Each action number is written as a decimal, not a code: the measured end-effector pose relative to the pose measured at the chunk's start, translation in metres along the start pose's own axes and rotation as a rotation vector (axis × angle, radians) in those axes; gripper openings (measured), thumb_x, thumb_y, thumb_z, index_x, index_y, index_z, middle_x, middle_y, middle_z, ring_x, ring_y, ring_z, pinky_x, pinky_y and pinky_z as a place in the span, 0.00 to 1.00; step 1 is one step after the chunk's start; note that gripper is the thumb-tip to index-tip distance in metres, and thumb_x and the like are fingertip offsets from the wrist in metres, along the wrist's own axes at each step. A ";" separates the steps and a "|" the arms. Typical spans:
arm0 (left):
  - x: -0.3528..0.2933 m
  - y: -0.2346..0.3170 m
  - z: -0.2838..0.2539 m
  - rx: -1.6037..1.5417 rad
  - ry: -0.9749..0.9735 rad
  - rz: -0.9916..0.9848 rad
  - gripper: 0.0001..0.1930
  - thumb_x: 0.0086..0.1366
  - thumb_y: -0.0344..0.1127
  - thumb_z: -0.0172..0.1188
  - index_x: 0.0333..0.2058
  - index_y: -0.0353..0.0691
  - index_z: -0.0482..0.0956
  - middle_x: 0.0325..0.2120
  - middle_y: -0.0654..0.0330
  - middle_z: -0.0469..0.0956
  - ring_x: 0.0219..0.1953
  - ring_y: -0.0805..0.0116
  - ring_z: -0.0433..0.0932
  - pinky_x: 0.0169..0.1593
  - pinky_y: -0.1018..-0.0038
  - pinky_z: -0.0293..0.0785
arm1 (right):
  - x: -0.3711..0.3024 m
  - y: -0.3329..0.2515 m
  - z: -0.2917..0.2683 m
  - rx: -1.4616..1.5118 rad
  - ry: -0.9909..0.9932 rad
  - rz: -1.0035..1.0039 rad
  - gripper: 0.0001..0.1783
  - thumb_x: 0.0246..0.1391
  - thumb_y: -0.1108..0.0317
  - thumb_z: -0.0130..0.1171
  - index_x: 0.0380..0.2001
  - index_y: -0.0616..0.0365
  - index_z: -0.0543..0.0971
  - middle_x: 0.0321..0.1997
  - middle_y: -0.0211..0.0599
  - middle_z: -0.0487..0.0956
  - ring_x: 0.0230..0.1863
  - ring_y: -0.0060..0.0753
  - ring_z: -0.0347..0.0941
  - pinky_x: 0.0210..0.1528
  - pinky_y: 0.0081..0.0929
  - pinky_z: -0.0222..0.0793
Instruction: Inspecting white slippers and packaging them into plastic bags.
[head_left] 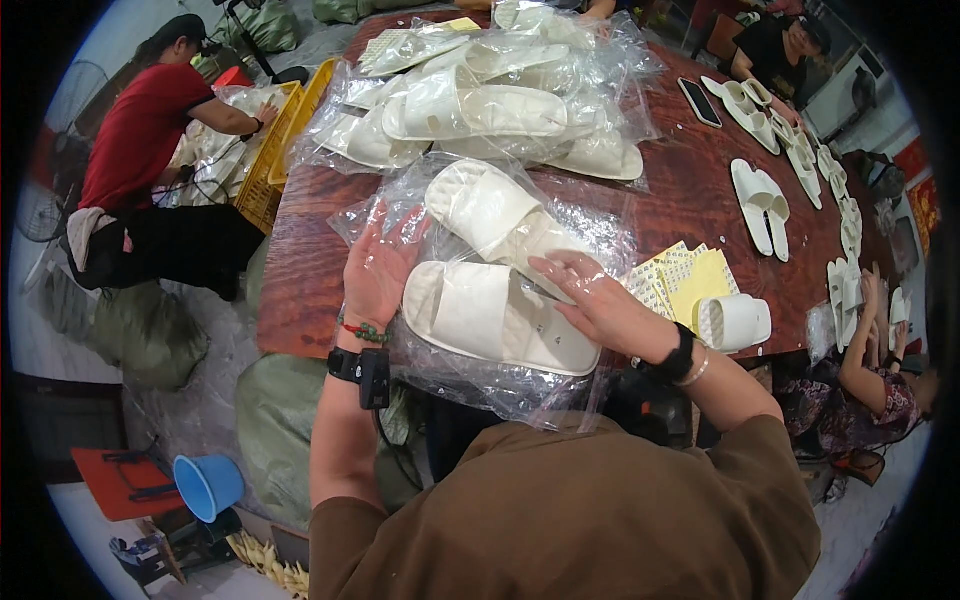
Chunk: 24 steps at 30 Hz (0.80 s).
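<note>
Two white slippers lie side by side at the table's near edge, within a clear plastic bag [620, 215]. The upper slipper [490, 212] is tilted and partly overlaps the lower slipper [470, 310]. My left hand [385, 262] is at the bag's left side, fingers stretched out and spread, with clear film over the fingertips. With its fingers on top and thumb below, my right hand [600, 308] grips the heel end of the upper slipper. Both wrists wear dark bands, the left also a small black device.
A pile of bagged white slippers [480, 105] covers the table's far part. Yellow sticker sheets [695, 285] and a small white slipper [735, 322] lie to the right. A phone [699, 103] and loose slippers [760, 205] are beyond. Co-workers sit around; a yellow crate [275, 150] stands left.
</note>
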<state>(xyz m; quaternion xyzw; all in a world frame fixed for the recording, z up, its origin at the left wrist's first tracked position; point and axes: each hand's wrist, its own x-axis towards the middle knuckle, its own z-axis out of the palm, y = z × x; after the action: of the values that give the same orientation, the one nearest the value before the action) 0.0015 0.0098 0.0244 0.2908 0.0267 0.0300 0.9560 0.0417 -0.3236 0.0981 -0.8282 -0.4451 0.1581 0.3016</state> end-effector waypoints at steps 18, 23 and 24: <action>-0.006 0.002 -0.005 -0.315 -0.204 0.092 0.51 0.62 0.76 0.51 0.74 0.50 0.49 0.71 0.43 0.54 0.71 0.44 0.57 0.73 0.49 0.56 | 0.081 0.048 0.019 0.298 0.095 -0.291 0.21 0.55 0.71 0.57 0.54 0.54 0.80 0.69 0.52 0.67 0.72 0.66 0.55 0.73 0.51 0.51; -0.009 0.025 -0.007 -0.397 -0.412 0.028 0.54 0.60 0.84 0.32 0.72 0.47 0.57 0.60 0.41 0.71 0.66 0.45 0.67 0.69 0.46 0.60 | 0.055 0.029 -0.023 0.103 -0.052 -0.484 0.20 0.57 0.69 0.59 0.54 0.52 0.81 0.70 0.51 0.67 0.75 0.61 0.52 0.75 0.56 0.44; -0.016 0.032 -0.001 -0.196 -0.124 0.034 0.50 0.66 0.79 0.29 0.70 0.42 0.60 0.48 0.43 0.81 0.59 0.45 0.75 0.65 0.48 0.68 | 0.053 0.031 -0.023 0.023 -0.099 -0.525 0.19 0.56 0.68 0.60 0.53 0.51 0.81 0.70 0.49 0.67 0.75 0.60 0.53 0.75 0.57 0.42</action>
<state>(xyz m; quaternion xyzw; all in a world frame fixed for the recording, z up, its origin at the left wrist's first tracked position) -0.0164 0.0358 0.0416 0.1974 -0.0403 0.0308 0.9790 0.1029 -0.3011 0.0963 -0.6721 -0.6572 0.1196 0.3196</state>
